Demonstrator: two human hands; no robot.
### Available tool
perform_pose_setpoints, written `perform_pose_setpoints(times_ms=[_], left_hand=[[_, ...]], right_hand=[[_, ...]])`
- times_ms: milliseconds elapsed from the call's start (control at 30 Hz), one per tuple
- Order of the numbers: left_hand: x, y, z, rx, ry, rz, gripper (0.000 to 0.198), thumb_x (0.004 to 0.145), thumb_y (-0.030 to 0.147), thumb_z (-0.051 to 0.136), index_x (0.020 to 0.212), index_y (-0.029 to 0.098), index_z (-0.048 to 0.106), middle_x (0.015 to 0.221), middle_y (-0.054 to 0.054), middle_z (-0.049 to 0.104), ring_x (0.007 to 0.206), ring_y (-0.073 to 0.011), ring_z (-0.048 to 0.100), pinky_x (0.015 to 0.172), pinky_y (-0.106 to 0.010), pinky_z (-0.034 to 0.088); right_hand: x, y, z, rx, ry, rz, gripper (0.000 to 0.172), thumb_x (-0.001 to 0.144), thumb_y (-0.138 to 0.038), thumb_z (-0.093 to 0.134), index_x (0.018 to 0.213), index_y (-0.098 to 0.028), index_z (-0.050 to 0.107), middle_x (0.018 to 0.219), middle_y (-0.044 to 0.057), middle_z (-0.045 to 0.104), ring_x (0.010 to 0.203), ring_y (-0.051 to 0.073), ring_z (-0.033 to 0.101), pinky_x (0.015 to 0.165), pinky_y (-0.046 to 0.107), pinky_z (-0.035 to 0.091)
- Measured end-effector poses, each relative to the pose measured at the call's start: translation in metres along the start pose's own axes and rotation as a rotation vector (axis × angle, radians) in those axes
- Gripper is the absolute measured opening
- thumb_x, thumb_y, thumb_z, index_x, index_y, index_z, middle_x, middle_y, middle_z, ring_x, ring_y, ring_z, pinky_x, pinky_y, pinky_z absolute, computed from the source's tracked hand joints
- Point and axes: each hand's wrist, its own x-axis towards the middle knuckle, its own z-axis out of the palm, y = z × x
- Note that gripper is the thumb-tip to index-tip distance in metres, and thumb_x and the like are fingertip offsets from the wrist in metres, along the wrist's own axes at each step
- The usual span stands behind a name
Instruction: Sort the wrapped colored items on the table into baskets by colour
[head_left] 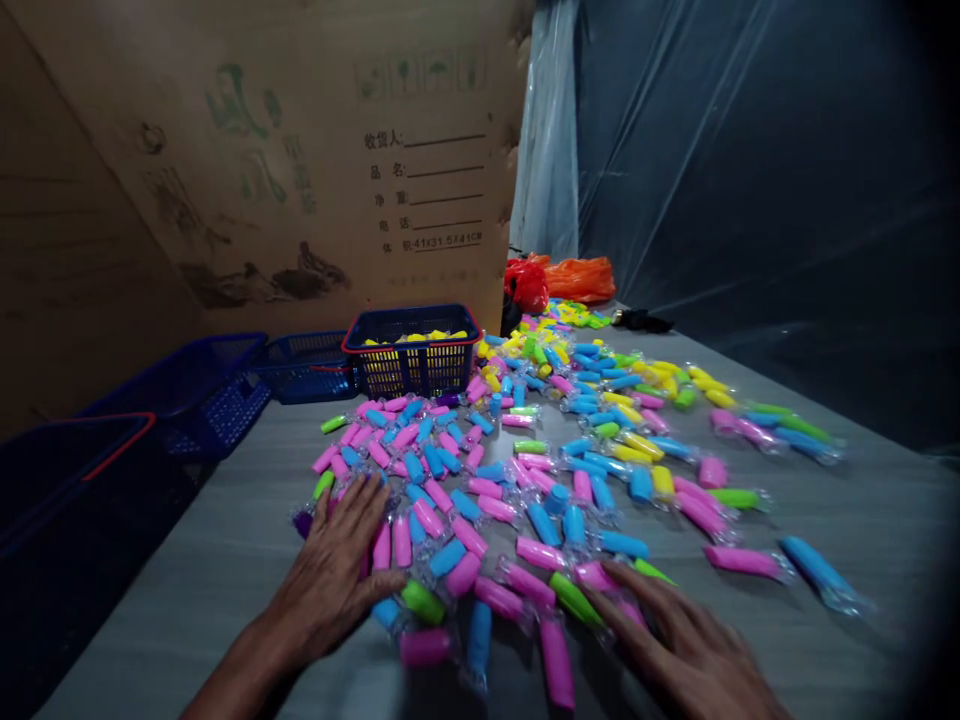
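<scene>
Many small pink, blue, green and yellow cylinders in clear twisted wrappers lie loose across the grey table; what they are made of I cannot tell. My left hand lies palm down over the left edge of the pile, fingers stretched forward and thumb out beside a green wrapped cylinder. On the near right, my right hand reaches in with fingers extended, slightly blurred. Its fingertips are at a pink piece and another green wrapped cylinder. Neither hand grips anything that I can see.
A blue basket with a red rim holds yellow pieces behind the pile. More blue baskets stand to its left, against a large cardboard box. Orange and red plastic bags lie at the back; a plastic sheet hangs on the right.
</scene>
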Motion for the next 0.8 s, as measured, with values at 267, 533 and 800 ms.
perform_pose_setpoints(times_ms=[267, 533, 800], left_hand=[[-0.009, -0.026, -0.02, -0.313, 0.538, -0.388, 0.038, 0.086, 0.044, 0.042, 0.119, 0.025, 0.049, 0.118, -0.007, 0.054, 0.113, -0.0237, 0.048, 0.098, -0.039, 0.039], [-0.018, -0.041, -0.015, -0.332, 0.547, -0.465, 0.033, 0.087, 0.037, 0.036, 0.108, 0.019, 0.054, 0.104, -0.008, 0.057, 0.102, -0.0231, 0.053, 0.093, -0.039, 0.041], [0.012, -0.064, -0.035, -0.266, 0.269, -0.48, 0.035, 0.081, 0.032, 0.041, 0.107, 0.017, 0.057, 0.105, -0.012, 0.059, 0.094, -0.0252, 0.057, 0.082, -0.037, 0.044]], right_hand=[[0.027, -0.004, 0.004, -0.091, 0.076, -0.153, 0.082, 0.074, -0.057, 0.06, 0.143, -0.033, 0.023, 0.134, 0.008, 0.045, 0.113, 0.035, 0.048, 0.081, 0.046, 0.049], [0.046, 0.004, 0.017, -0.099, 0.01, -0.241, 0.082, 0.075, -0.058, 0.06, 0.143, -0.035, 0.021, 0.131, 0.009, 0.048, 0.111, 0.034, 0.05, 0.081, 0.045, 0.049], [0.109, -0.012, -0.032, 0.147, -0.037, -0.277, 0.054, 0.075, -0.051, 0.061, 0.127, -0.042, 0.049, 0.122, 0.007, 0.054, 0.109, 0.032, 0.051, 0.081, 0.041, 0.048]])
